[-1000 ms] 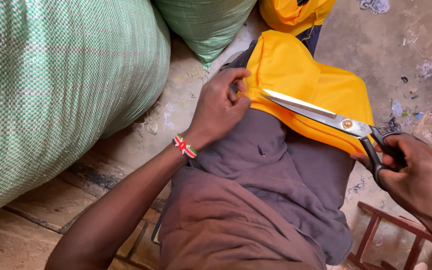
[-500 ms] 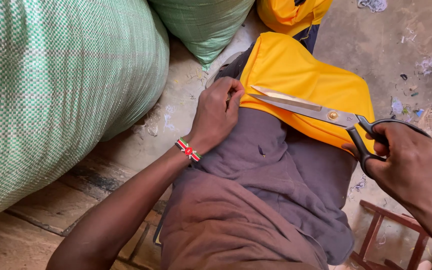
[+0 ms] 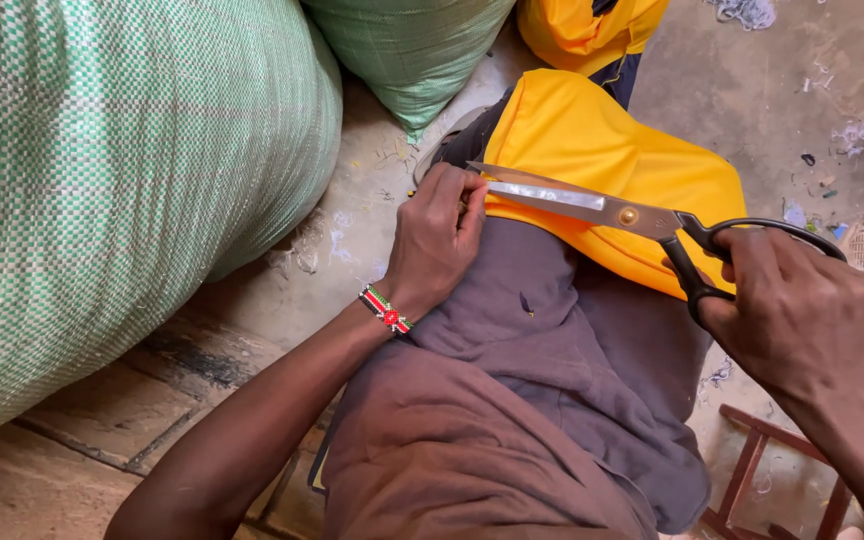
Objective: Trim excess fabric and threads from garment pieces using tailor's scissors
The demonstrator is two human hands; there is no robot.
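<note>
Down on the person's lap, the left hand (image 3: 439, 240) pinches the near edge of a yellow fabric (image 3: 602, 160), fingers curled tight; exactly how much cloth sits between them is hidden under the knuckles. The right hand (image 3: 797, 315) is closed through the black handles of large scissors (image 3: 592, 205), whose blades lie nearly together across the fabric's edge, tips just beside the left fingers. Whether the lower blade passes under the cloth cannot be made out. The yellow fabric drapes over the knee, on top of a grey cloth (image 3: 562, 350) that covers the thigh. A beaded bracelet (image 3: 385, 309) circles the left wrist. Two green woven sacks (image 3: 122, 190) fill the left side, both cut off by the frame. More yellow cloth (image 3: 592, 25) is cropped at the top edge. At lower right, part of a reddish wooden frame (image 3: 752, 470) shows, its shape unclear. Thread scraps speckle the concrete floor (image 3: 812, 90).
</note>
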